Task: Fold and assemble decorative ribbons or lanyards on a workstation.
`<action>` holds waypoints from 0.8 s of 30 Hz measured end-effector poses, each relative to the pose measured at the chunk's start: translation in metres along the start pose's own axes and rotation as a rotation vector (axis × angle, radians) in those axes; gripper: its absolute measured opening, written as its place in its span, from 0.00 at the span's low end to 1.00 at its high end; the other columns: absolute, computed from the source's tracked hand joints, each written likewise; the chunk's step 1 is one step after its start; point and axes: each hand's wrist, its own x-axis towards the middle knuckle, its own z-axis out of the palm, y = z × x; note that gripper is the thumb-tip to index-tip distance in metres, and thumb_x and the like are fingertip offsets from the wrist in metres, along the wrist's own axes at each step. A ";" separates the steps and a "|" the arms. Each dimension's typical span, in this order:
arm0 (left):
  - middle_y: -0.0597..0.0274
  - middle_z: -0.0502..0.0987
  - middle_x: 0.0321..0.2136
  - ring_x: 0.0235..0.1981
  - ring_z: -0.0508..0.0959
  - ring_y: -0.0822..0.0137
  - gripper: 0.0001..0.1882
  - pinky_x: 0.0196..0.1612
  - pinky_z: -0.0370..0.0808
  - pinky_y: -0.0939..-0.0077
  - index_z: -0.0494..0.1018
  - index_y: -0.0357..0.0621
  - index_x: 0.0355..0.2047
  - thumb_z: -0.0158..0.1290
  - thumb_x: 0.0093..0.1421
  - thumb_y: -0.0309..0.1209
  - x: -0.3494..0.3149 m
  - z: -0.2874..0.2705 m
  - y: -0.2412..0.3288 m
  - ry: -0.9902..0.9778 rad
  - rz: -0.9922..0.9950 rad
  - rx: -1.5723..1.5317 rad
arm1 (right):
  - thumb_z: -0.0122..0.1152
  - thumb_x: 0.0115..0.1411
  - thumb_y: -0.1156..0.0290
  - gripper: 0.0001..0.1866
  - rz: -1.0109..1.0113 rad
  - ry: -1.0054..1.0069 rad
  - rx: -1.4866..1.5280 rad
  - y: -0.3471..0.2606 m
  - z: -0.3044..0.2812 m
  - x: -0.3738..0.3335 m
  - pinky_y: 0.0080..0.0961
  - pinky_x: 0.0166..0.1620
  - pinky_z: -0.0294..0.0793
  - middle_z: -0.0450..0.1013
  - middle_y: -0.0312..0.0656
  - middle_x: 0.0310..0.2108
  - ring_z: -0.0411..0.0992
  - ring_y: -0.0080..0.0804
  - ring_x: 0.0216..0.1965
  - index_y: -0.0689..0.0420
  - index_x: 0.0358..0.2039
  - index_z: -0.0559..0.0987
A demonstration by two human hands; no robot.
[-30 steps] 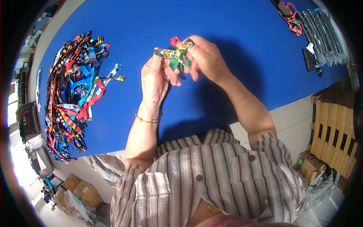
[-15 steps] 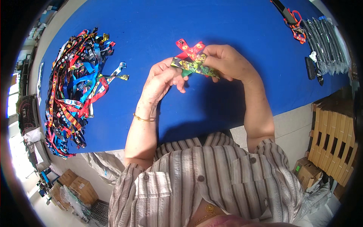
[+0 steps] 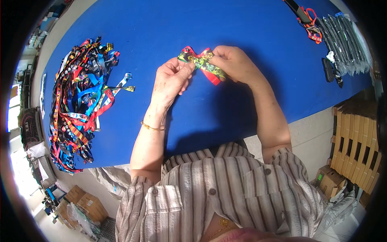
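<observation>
Ribbon heap point(image 3: 66, 109): a long, tangled pile of many-coloured printed strips at the left side of the blue tabletop point(image 3: 139, 30), with red, blue, black and yellow among them
Loose ends point(image 3: 125, 80): two strip tips reaching out from the heap toward the right
Left hand point(image 3: 172, 78): nearly closed, thumb and fingers pinching the left part of the printed ribbon
Bracelet point(image 3: 152, 128): thin and gold-coloured, around the left wrist
Printed ribbon point(image 3: 204, 63): green, yellow, black and red, held between both hands above the tabletop, folded like a bow, one red end pointing downward
Right hand point(image 3: 237, 64): fingers curled in, gripping the ribbon's right part between thumb and fingers
Red-orange strap point(image 3: 313, 30): at the far right, beside a long black object point(image 3: 297, 11)
Packets point(image 3: 342, 44): dark, in clear plastic, lying in a row near the strap
</observation>
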 end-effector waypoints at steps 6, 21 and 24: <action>0.70 0.71 0.17 0.11 0.63 0.82 0.11 0.12 0.55 0.84 0.72 0.42 0.26 0.58 0.63 0.33 0.022 0.006 0.004 0.133 -0.026 0.257 | 0.55 0.61 0.66 0.12 0.054 0.107 -0.094 0.011 0.009 0.009 0.24 0.15 0.65 0.67 0.36 0.12 0.65 0.23 0.11 0.61 0.25 0.74; 0.65 0.73 0.15 0.11 0.67 0.78 0.08 0.12 0.61 0.81 0.72 0.38 0.24 0.56 0.58 0.28 0.029 0.004 0.004 0.177 -0.137 0.309 | 0.69 0.54 0.62 0.15 -0.462 0.563 -0.373 0.007 0.020 0.009 0.36 0.35 0.74 0.74 0.43 0.31 0.75 0.42 0.30 0.56 0.36 0.76; 0.68 0.72 0.15 0.09 0.65 0.81 0.12 0.11 0.59 0.84 0.71 0.43 0.23 0.58 0.61 0.32 0.030 0.003 -0.006 0.153 -0.126 0.291 | 0.70 0.52 0.60 0.22 -0.572 0.511 -0.505 0.023 0.027 0.012 0.39 0.41 0.73 0.73 0.48 0.35 0.74 0.47 0.37 0.60 0.42 0.77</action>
